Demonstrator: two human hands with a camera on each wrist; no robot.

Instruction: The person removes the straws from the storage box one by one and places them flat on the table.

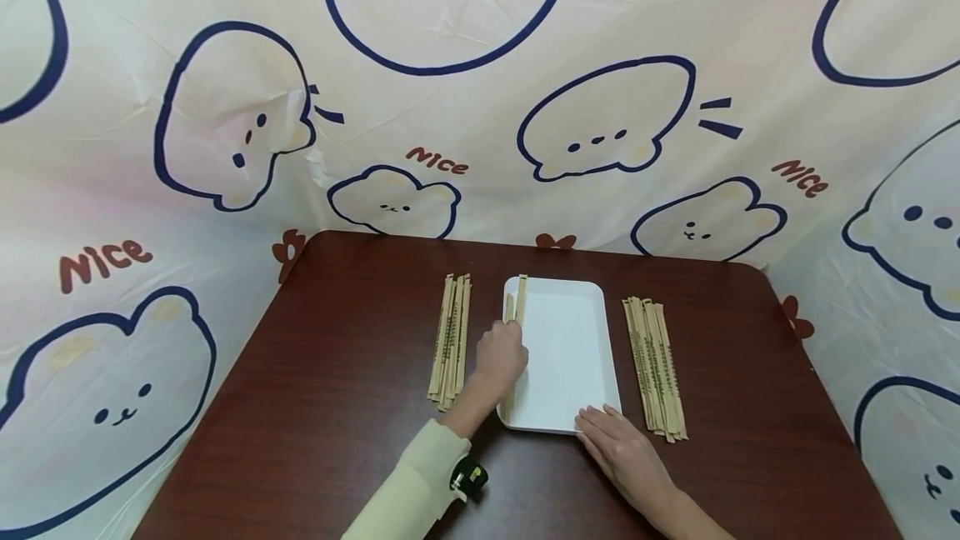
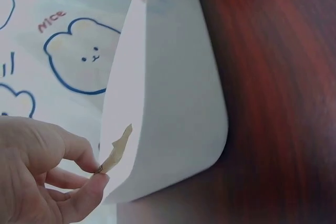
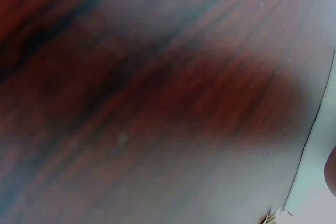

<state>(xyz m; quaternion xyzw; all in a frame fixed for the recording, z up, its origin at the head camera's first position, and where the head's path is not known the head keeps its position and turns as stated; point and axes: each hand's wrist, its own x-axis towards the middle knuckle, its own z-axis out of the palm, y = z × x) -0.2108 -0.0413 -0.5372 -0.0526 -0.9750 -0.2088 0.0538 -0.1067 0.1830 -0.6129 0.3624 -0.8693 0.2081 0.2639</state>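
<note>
A white rectangular tray [image 1: 570,348] lies on the table. Over its left side is my left hand [image 1: 501,354], pinching a narrow brown paper-wrapped stick [image 2: 116,150] between thumb and fingertips in the left wrist view. Two such stick ends show beyond this hand in the head view, one [image 1: 521,290] reaching past the tray's far edge; the hand covers their middles. At the near right corner of the tray, my right hand [image 1: 621,450] rests with extended fingers on the rim. In the right wrist view only a fingertip [image 3: 331,171] shows beside the tray edge.
A bundle of wrapped sticks [image 1: 452,340] lies left of the tray, close by my left forearm. Another bundle [image 1: 656,369] lies to its right. The dark brown table [image 1: 337,357] meets a printed cloth [image 1: 480,107] at the back and sides. A black wrist device [image 1: 468,477] sits on the left sleeve.
</note>
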